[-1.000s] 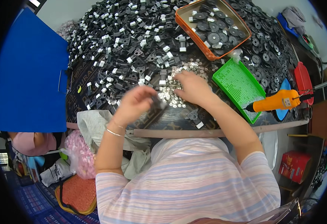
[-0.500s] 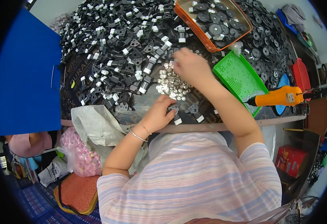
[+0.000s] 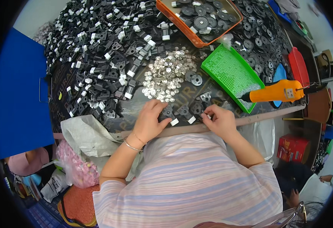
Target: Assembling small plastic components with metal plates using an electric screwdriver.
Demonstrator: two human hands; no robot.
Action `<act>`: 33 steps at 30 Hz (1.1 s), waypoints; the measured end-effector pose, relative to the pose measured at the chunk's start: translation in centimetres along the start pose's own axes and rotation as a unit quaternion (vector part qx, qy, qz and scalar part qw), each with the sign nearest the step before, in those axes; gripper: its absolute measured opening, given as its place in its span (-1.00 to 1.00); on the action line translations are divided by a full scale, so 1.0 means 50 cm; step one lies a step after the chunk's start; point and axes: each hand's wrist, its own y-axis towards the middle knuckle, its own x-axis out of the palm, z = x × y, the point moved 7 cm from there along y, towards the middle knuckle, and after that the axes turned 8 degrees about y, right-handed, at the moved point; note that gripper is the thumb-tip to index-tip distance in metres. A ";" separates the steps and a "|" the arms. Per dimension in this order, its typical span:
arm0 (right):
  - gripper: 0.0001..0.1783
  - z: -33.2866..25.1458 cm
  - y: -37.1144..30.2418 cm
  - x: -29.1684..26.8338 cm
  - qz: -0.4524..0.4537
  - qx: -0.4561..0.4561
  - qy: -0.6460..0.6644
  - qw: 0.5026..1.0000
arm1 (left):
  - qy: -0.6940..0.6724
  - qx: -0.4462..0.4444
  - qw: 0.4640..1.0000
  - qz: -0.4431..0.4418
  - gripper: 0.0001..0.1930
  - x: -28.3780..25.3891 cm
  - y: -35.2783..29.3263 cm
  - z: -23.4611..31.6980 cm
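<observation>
My left hand [image 3: 148, 118] rests by the table's near edge, thumb and fingers apart beside a black plastic part [image 3: 168, 111] with a white end. A similar black part [image 3: 183, 111] lies just right of it. Fingertips of my right hand [image 3: 220, 120] are closed on the lower end of a third black part [image 3: 196, 106], whose tip they hide. Another small dark bracket-shaped piece [image 3: 205, 97] sits just beyond. Ahead of my hands spreads a pile of small round metal pieces [image 3: 162, 78], with a dark disc bearing a shiny centre [image 3: 196, 79] at its right.
A big heap of black-and-white parts [image 3: 109, 49] covers the far left. An orange-rimmed box [image 3: 197, 42] of black discs stands at the back. Right of centre are a green tray [image 3: 216, 62] and an orange power screwdriver [image 3: 276, 92]; loose black discs [image 3: 257, 41] lie behind.
My right hand has come back from the metal pieces to the near edge and onto a black part. More black parts now lie between my hands. The view has shifted slightly.
</observation>
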 end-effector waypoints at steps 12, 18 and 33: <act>-0.82 -0.027 0.017 -0.019 0.068 -0.113 -0.103 0.986 | 0.091 0.086 0.992 0.014 -0.51 0.030 0.017 0.058; -0.75 0.015 0.049 -0.016 0.055 -0.112 -0.118 0.985 | 0.080 0.078 0.994 0.012 -0.48 0.018 0.021 0.052; -0.70 -0.076 0.135 -0.017 0.042 -0.164 -0.152 0.974 | 0.095 0.081 0.992 0.021 -0.53 0.037 0.018 0.055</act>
